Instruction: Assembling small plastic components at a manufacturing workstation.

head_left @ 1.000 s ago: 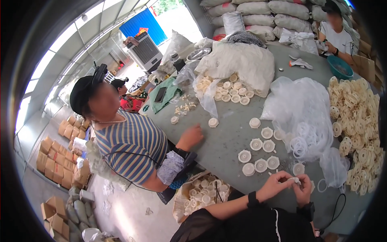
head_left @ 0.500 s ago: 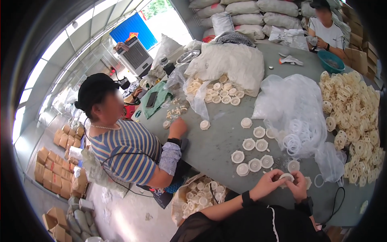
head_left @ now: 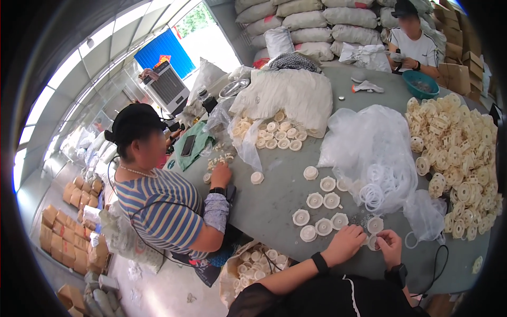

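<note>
My right hand (head_left: 390, 248) pinches the edge of a round white plastic part (head_left: 373, 242) low over the table, close to its near edge. Just left of it, my left hand (head_left: 344, 245) reaches palm down with its fingers stretched forward; part of what lies under the fingertips is hidden. Beyond my fingers a cup-like white part (head_left: 375, 225) lies face up. Left of that, several similar round parts (head_left: 324, 226) with scalloped rims sit in loose rows on the grey-green table (head_left: 274, 195).
A clear bag of white rings (head_left: 381, 182) lies ahead, with a tall heap of cream plastic parts (head_left: 459, 158) to its right. A person in a striped shirt (head_left: 163, 206) works at left; another (head_left: 414, 47) sits across beside a teal bowl (head_left: 421, 84). A sack (head_left: 288, 100) spills round parts.
My hands have come apart: the left has moved left off the part and stretched out, while the right keeps a part near the table. The whole view has shifted slightly.
</note>
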Demonstrator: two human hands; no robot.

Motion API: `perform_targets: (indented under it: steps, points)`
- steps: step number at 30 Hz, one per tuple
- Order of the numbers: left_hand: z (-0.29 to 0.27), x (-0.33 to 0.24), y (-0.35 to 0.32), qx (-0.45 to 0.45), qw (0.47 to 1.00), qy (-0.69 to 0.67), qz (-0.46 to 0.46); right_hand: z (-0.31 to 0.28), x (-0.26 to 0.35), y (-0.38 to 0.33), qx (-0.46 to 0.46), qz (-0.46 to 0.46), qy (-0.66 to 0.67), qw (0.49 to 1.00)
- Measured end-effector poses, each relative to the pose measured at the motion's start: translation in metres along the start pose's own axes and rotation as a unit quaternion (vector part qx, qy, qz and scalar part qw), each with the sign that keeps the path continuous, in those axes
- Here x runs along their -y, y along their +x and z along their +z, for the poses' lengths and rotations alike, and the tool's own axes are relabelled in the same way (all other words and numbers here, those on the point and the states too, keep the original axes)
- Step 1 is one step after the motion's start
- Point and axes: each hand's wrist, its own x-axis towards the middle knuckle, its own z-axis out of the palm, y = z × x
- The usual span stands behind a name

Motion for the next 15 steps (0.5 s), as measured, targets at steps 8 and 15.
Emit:
perform_targets:
  steps: [8, 15]
  points:
    - [0.015, 0.0, -0.013, 0.1, 0.993, 0.064, 0.009, 0.002, 0.007, -0.002, -0.002, 0.001, 0.0, 1.0]
    - [0.001, 0.004, -0.017, 0.157, 0.986, 0.0, 0.054, -0.005, 0.004, -0.003, -0.001, 0.02, -0.027, 0.999]
